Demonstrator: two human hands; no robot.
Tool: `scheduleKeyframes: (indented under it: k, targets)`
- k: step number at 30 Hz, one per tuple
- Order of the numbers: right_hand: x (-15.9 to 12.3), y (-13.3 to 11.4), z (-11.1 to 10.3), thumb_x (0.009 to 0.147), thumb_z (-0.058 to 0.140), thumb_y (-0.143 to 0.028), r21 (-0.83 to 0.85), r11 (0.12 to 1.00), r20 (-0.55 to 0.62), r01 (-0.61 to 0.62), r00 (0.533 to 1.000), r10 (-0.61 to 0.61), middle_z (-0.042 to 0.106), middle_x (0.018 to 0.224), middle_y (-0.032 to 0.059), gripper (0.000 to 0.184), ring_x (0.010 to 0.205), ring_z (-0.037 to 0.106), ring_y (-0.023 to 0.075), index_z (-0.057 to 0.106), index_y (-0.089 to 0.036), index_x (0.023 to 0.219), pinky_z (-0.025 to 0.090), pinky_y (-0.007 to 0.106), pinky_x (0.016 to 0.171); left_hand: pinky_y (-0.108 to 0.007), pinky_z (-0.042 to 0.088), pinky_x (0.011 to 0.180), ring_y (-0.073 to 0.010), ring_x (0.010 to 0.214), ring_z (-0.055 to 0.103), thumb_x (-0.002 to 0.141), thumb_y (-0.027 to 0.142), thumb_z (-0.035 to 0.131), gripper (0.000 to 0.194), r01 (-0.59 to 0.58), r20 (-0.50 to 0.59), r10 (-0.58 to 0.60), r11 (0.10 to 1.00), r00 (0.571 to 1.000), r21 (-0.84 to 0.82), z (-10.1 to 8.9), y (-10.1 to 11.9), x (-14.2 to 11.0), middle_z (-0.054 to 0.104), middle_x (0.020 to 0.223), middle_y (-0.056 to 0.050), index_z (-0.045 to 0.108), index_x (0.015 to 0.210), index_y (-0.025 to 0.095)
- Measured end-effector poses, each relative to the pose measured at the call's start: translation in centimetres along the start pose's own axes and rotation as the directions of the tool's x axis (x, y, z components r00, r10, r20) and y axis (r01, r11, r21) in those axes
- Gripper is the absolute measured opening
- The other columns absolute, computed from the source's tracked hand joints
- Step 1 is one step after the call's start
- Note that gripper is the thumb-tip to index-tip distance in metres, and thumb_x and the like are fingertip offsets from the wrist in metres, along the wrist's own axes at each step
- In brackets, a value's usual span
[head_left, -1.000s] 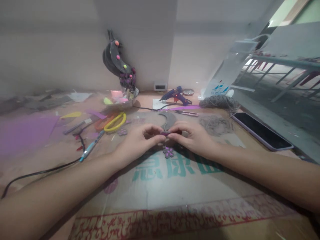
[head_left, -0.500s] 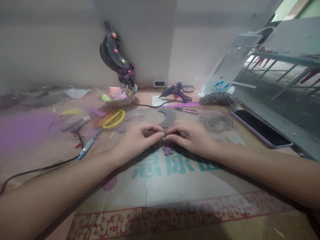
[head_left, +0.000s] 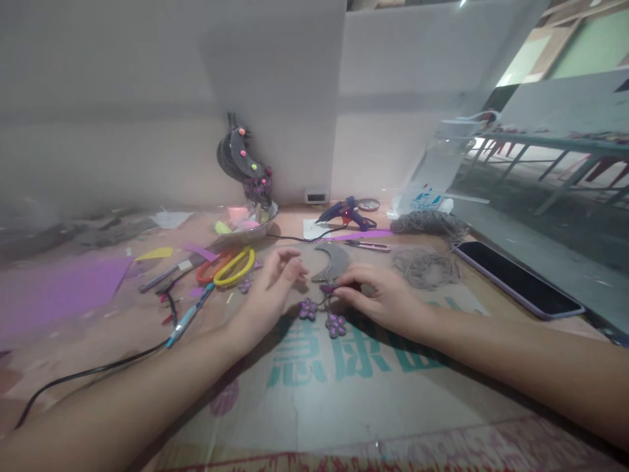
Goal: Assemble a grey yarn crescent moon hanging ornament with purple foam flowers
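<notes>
My right hand (head_left: 381, 293) pinches a small purple and grey piece (head_left: 328, 288), probably another flower, between thumb and fingertips. Beside it my left hand (head_left: 278, 282) is raised with its fingers loosely curved and apart, holding nothing. A purple and grey flower (head_left: 308, 309) lies just right of the left wrist. Below the right fingertips rests a second such flower (head_left: 337, 325), and a thin grey cord seems to link them. Just beyond the hands lies a grey crescent moon (head_left: 335, 262), flat on the printed cardboard (head_left: 304, 413).
At the back stand a blue glue gun (head_left: 346, 213), a bowl (head_left: 246, 233) and a decorated crescent ornament (head_left: 240, 157). Scissors with a yellow handle (head_left: 234, 267) and a blue pen-like tool (head_left: 189, 318) lie left. Grey yarn (head_left: 427, 267) and a phone (head_left: 518, 278) are right.
My left hand has let go and drawn away left from the pinched piece. My right hand still holds it. Another flower now shows between the hands. The view has tilted up.
</notes>
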State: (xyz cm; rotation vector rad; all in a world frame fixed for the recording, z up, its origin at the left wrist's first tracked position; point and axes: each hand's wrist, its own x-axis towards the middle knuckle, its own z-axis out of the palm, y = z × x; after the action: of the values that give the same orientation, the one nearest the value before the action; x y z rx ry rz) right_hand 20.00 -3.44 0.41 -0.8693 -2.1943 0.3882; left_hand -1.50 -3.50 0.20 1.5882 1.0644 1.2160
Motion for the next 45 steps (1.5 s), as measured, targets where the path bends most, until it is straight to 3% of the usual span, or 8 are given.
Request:
scheduleKeyframes:
  k: [3, 7, 10, 15, 22, 32, 40, 45]
  targets:
    - [0.0, 0.0, 0.0, 0.091, 0.061, -0.023, 0.0, 1.0, 0.011, -0.013, 1.0, 0.013, 0.068, 0.078, 0.0023, 0.012, 0.073, 0.062, 0.0133, 0.07, -0.018, 0.086, 0.048, 0.024, 0.069, -0.021, 0.043, 0.071, -0.0114, 0.074, 0.052, 0.093, 0.037, 0.05, 0.023, 0.017, -0.114, -0.009, 0.997, 0.993, 0.07, -0.3, -0.3, 0.2, 0.052, 0.077, 0.002, 0.047, 0.079, 0.02]
    - [0.0, 0.1, 0.1, 0.09, 0.062, -0.022, 0.011, 1.0, -0.002, -0.003, 1.0, 0.003, 0.068, 0.078, 0.0017, 0.01, 0.073, 0.062, 0.0124, 0.07, -0.017, 0.085, 0.048, 0.023, 0.069, -0.022, 0.036, 0.053, -0.0111, 0.056, 0.042, 0.095, 0.042, 0.046, 0.032, 0.065, -0.015, -0.064, 0.997, 0.998, 0.045, -0.4, -1.0, 0.2, 0.042, 0.061, 0.005, 0.042, 0.071, 0.02]
    - [0.0, 0.2, 0.1, 0.09, 0.062, -0.021, 0.01, 1.0, -0.011, 0.013, 1.0, -0.013, 0.068, 0.077, 0.0015, 0.01, 0.073, 0.062, 0.012, 0.069, -0.017, 0.085, 0.048, 0.022, 0.068, -0.023, 0.034, 0.051, -0.0107, 0.052, 0.041, 0.095, 0.049, 0.044, 0.04, 0.063, 0.049, -0.066, 0.996, 0.997, 0.058, -0.2, -1.1, 0.0, 0.04, 0.057, 0.005, 0.04, 0.068, 0.02]
    - [0.0, 0.2, 0.2, 0.09, 0.062, -0.022, -0.006, 1.0, -0.025, 0.009, 1.0, -0.009, 0.068, 0.077, 0.0013, 0.009, 0.072, 0.062, 0.0119, 0.069, -0.017, 0.086, 0.047, 0.022, 0.068, -0.024, 0.036, 0.051, -0.0104, 0.052, 0.044, 0.092, 0.049, 0.05, 0.035, 0.073, 0.083, -0.078, 0.996, 0.993, 0.059, 0.0, -1.0, 0.0, 0.049, 0.059, 0.005, 0.043, 0.073, 0.02]
    - [-0.1, 0.5, 0.3, 0.09, 0.062, -0.024, -0.013, 1.0, -0.018, -0.016, 1.0, 0.015, 0.068, 0.077, 0.0015, 0.011, 0.072, 0.063, 0.0122, 0.069, -0.017, 0.087, 0.048, 0.022, 0.067, -0.028, 0.042, 0.068, -0.0158, 0.074, 0.057, 0.085, 0.035, 0.063, 0.022, 0.053, 0.046, -0.064, 0.977, 0.997, 0.205, 0.0, -0.2, 0.1, 0.06, 0.075, -0.001, 0.052, 0.077, 0.017]
    - [-0.1, 0.4, 0.3, 0.09, 0.06, -0.025, -0.008, 1.0, -0.002, -0.01, 1.0, 0.01, 0.069, 0.079, 0.002, 0.012, 0.074, 0.063, 0.013, 0.069, -0.018, 0.088, 0.049, 0.023, 0.068, -0.027, 0.041, 0.064, -0.0134, 0.065, 0.052, 0.091, 0.041, 0.052, 0.026, 0.017, 0.092, -0.027, 0.994, 0.995, 0.111, 0.1, -1.2, 0.3, 0.054, 0.07, 0.002, 0.047, 0.079, 0.019]
    - [-0.2, 0.6, 0.3, 0.092, 0.058, -0.026, -0.018, 1.0, -0.006, 0.008, 1.0, -0.008, 0.069, 0.078, 0.0018, 0.014, 0.071, 0.063, 0.0128, 0.069, -0.019, 0.086, 0.049, 0.023, 0.066, -0.025, 0.039, 0.058, -0.0123, 0.062, 0.052, 0.086, 0.035, 0.062, 0.021, 0.047, 0.109, -0.069, 0.98, 0.992, 0.195, 0.0, -0.4, 0.1, 0.058, 0.072, 0.0, 0.055, 0.078, 0.017]
    - [0.0, 0.4, 0.2, 0.091, 0.059, -0.025, -0.01, 1.0, -0.003, 0.005, 1.0, -0.005, 0.069, 0.077, 0.0014, 0.013, 0.07, 0.063, 0.0125, 0.069, -0.018, 0.087, 0.049, 0.023, 0.066, -0.026, 0.04, 0.064, -0.0137, 0.066, 0.054, 0.086, 0.039, 0.06, 0.026, 0.026, 0.102, -0.043, 0.986, 0.994, 0.167, 0.0, -0.6, 0.2, 0.055, 0.07, 0.002, 0.05, 0.076, 0.018]
